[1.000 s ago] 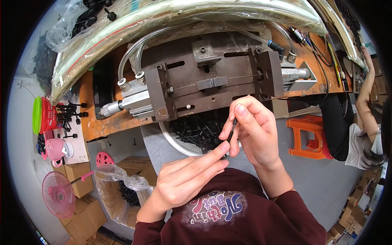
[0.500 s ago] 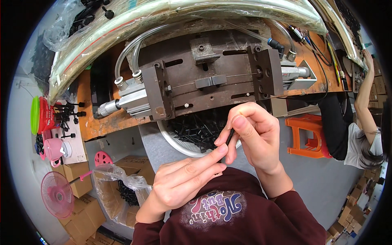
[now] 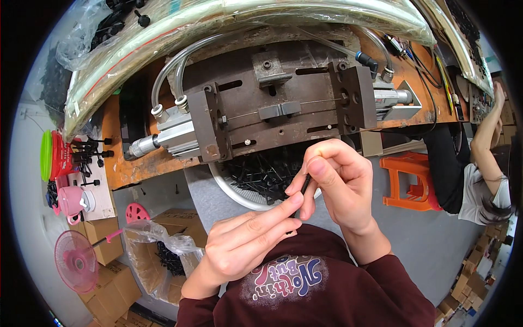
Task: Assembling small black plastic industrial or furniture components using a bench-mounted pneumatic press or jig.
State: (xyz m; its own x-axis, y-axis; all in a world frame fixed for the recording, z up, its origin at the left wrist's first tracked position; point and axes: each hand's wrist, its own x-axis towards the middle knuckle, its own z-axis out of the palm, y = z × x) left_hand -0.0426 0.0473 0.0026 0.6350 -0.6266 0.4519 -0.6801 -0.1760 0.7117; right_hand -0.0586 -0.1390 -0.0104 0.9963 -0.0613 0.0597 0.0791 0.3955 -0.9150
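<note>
Right hand [image 3: 343, 182] closed, pinching a slim black rod [image 3: 306, 183] between thumb and fingers, in front of the tabletop [image 3: 133, 175]. Left hand [image 3: 245, 240] has fingers over the rod's lower end; thumb hidden, so can't tell if it grips or just steadies. Just beyond: white-rimmed basin [image 3: 224, 187] with a pile of loose black parts [image 3: 261, 180]. Past that, brown metal fixture [image 3: 256, 136], small grey block [image 3: 279, 110] at its middle, neither hand on it. Status: rod is between the hands, not in the fixture; I'd call its handling unfinished. Nothing visible marks the pile as done. Bag-lined carton [image 3: 143, 252] at left holds more black pieces [image 3: 170, 259].
</note>
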